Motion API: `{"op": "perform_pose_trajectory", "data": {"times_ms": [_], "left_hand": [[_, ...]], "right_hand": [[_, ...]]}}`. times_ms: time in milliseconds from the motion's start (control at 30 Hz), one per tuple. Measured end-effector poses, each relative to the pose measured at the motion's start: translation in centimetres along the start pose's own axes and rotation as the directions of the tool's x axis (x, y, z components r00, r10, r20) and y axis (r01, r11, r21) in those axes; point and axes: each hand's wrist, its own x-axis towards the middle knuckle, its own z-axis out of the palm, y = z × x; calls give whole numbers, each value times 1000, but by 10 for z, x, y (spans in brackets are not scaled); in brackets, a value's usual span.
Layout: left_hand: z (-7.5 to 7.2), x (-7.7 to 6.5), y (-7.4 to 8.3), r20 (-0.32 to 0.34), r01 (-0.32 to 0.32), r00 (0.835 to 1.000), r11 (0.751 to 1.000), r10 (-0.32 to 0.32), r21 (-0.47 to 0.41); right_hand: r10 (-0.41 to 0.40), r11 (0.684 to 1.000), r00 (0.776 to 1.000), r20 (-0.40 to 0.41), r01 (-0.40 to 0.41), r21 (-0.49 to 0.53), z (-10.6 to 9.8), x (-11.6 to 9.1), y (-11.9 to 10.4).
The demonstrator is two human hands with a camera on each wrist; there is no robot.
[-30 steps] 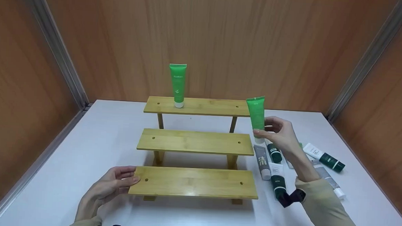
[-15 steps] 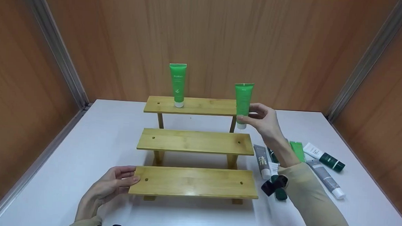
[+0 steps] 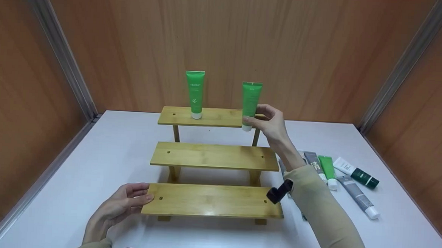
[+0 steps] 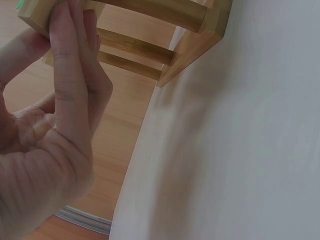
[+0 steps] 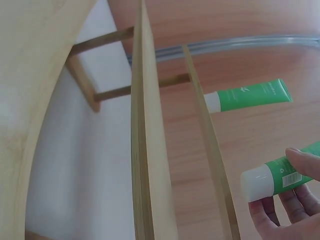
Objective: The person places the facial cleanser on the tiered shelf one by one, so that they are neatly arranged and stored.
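Observation:
My right hand [image 3: 272, 123] pinches a bright green squeeze tube [image 3: 251, 99] near its white cap, between thumb and fingers. The tube is upright, cap down, overlapping the right part of the top shelf in the head view; in the right wrist view its white cap [image 5: 257, 183] shows apart from the shelf edge. A second green tube [image 3: 195, 92] stands cap down on the left part of the top shelf. My left hand [image 3: 120, 205] grips the left end of the lowest board of the three-step wooden rack [image 3: 213, 201], thumb on top; the left wrist view shows fingers [image 4: 70, 75] against the board's end.
On the white table [image 3: 90, 162] right of the rack lie several tubes: a green one [image 3: 327, 169], a white and dark green one [image 3: 356, 172], and a grey one [image 3: 358, 195]. My right sleeve partly covers others. Wooden panels [image 3: 225, 45] enclose the back and sides.
My right hand has carried the green tube left and up, from beside the rack to the top shelf, and the tube has straightened from a slight tilt. My left hand has stayed put.

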Motion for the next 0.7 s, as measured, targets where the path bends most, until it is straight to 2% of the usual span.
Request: {"op": "perform_pose_trajectory", "data": {"times_ms": [300,700], "left_hand": [[0,0,0,9,-8,1000,1000,8,-16],[0,-1,1,28,-19,999,1000,19,-12]], "right_hand": [[36,998,999,-40,-34,44,22,17,4],[1,998,997,-78,3,63,44,35,8]]}}
